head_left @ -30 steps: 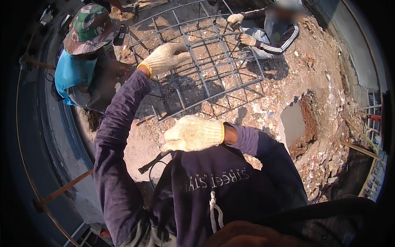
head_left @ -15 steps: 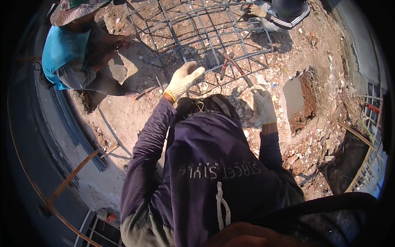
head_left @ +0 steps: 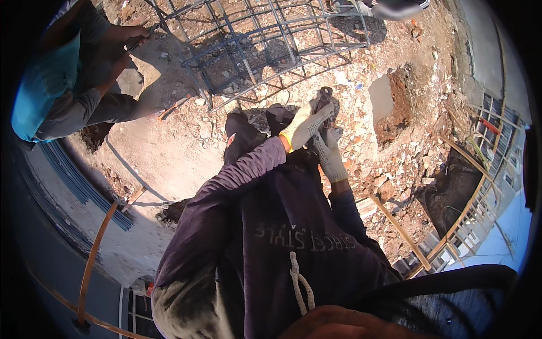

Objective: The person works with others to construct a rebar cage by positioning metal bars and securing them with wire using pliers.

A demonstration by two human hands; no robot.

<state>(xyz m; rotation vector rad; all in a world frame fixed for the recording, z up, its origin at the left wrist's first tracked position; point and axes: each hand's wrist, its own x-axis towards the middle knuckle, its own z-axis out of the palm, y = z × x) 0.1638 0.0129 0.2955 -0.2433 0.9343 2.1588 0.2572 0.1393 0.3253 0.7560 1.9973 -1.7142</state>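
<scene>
Head view: apparently adjusting the dark tool [head_left: 326, 92] between hoodie [head_left: 299, 206] and steel cage [head_left: 264, 28], grasping with the left hand [head_left: 307, 125], unable to tell about the right hand [head_left: 331, 157], probably needing a steady hold next.

The gloved left hand [head_left: 305, 125] closes around a dark pliers-like tool [head_left: 325, 93], its head pointing away from the body; the gloved right hand [head_left: 329, 157] is close below. Beyond stands a rebar cage [head_left: 241, 52] over rubble-strewn ground [head_left: 169, 135]. A co-worker in teal [head_left: 48, 93] is at left.
</scene>
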